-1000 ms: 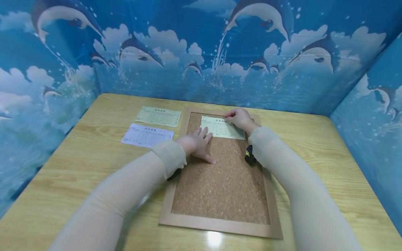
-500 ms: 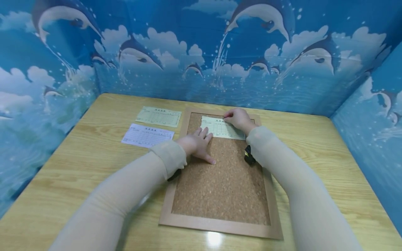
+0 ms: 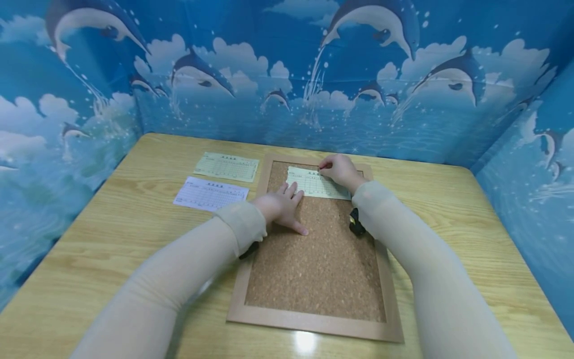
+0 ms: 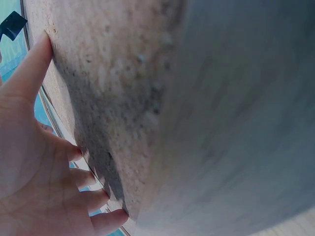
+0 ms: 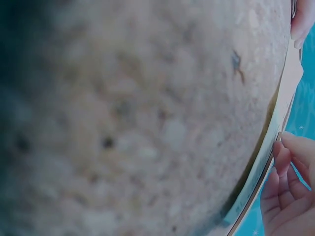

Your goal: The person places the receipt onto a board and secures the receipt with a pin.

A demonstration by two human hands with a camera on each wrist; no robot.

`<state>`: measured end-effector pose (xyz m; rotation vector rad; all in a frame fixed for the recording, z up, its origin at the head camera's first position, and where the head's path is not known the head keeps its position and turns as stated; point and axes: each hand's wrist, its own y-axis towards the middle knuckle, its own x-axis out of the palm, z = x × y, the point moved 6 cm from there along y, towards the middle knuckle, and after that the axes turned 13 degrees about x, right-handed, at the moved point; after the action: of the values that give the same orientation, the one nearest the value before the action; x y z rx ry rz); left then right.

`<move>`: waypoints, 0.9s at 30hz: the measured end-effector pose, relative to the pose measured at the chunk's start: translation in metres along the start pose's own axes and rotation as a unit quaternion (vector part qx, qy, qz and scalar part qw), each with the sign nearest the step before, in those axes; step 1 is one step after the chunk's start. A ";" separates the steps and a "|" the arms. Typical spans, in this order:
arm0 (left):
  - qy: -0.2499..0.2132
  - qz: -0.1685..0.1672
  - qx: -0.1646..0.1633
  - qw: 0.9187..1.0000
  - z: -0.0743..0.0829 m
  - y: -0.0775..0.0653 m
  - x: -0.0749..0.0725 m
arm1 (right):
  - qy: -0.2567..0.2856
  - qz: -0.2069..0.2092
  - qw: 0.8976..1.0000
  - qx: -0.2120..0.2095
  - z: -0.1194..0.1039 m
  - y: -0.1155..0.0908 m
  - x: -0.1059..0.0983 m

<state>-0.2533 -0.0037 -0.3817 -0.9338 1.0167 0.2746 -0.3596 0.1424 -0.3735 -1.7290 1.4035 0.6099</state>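
Note:
A framed cork board (image 3: 318,269) lies on the table, with a pale green printed slip (image 3: 309,182) across its upper part. My left hand (image 3: 280,205) rests spread on the cork, fingertips at the slip's lower left corner. At the slip's top edge, my right hand (image 3: 342,171) pinches a tiny red push pin (image 3: 321,168) between thumb and fingertips; its point is hidden. In the left wrist view, the left hand's fingers (image 4: 29,73) stretch over the cork. The right wrist view has the right hand (image 5: 290,182) curled close over the slip's edge (image 5: 253,177).
Left of the board, another pale green slip (image 3: 226,166) and a lilac slip (image 3: 211,193) lie on the wooden table (image 3: 112,234). A dolphin-print curtain (image 3: 287,75) hangs behind and at both sides of the table.

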 end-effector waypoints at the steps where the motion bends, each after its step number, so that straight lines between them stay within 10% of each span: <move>1: 0.001 0.000 0.000 1.000 0.000 0.000 0.000 | 0.000 -0.001 1.000 -0.001 0.000 0.000 0.000; 27: 0.003 -0.007 -0.004 1.000 -0.007 0.012 0.007 | -0.001 -0.010 1.000 -0.003 0.002 0.005 0.004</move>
<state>-0.2613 -0.0029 -0.3950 -0.9499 1.0142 0.2648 -0.3628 0.1418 -0.3795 -1.7444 1.3827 0.6040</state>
